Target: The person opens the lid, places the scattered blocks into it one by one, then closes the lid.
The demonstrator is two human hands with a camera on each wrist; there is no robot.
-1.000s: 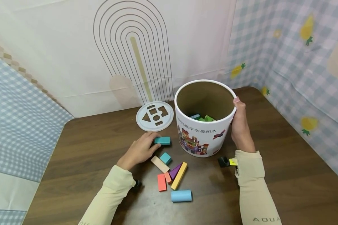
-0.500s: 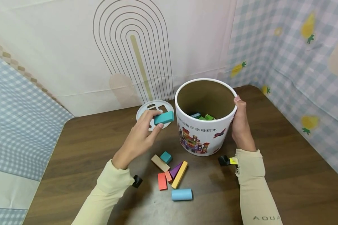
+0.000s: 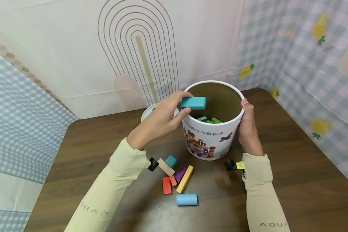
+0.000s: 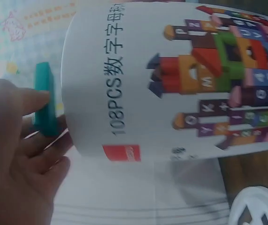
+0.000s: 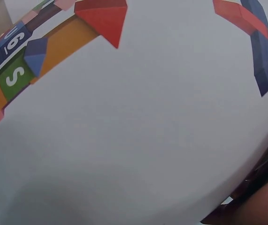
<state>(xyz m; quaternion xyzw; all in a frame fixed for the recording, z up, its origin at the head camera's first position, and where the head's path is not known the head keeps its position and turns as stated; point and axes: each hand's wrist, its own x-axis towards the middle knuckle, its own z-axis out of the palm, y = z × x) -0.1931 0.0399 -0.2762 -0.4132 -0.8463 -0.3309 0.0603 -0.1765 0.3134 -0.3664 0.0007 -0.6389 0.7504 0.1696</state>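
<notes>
In the head view, my left hand pinches a teal rectangular block between thumb and fingers, over the left rim of a white toy-block bucket. The left wrist view shows the same teal block beside the bucket's mouth. My right hand grips the bucket's right rim, thumb at the top edge. The bucket stands upright; green blocks show at its bottom, partly hidden by the front wall. Its printed wall fills most of the right wrist view, with only a bit of the hand at the corner.
In front of the bucket lie a teal cube, a beige block, a purple triangle, a yellow bar, red blocks and a light-blue cylinder. Behind my left hand is a white lid with cut-out shapes.
My left hand has lifted the teal block off the table and carried it up and right to the bucket's rim. The right hand keeps its hold on the bucket.
</notes>
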